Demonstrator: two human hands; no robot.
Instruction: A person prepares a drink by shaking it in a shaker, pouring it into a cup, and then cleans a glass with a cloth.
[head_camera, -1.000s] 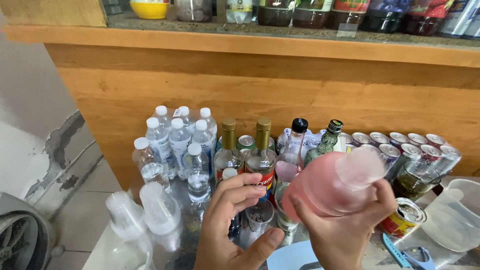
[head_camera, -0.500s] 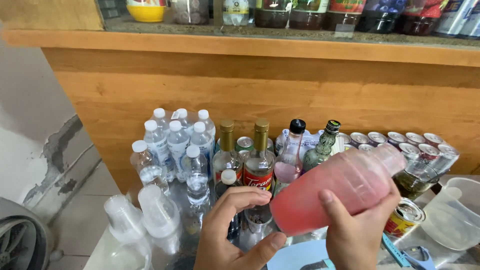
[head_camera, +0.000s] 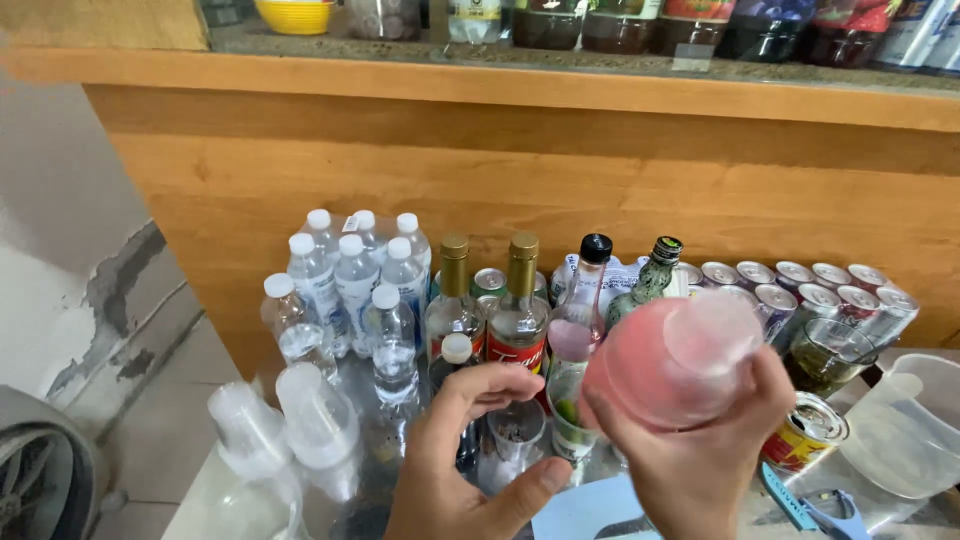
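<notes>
Above the crowded table (head_camera: 880, 520), the right hand (head_camera: 700, 470) clasps a pink cup (head_camera: 672, 358); left hand (head_camera: 470, 460) curled loose, holding nothing.

Two bare hands, left grip (head_camera: 470, 455) and right grip (head_camera: 690, 460), no sleeves or jewellery showing

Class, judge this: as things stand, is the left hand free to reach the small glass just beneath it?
Probably yes. The left hand is empty and curved open right above the small glass; nothing lies between them, and the right hand holds the pink bottle off to the side.
</notes>
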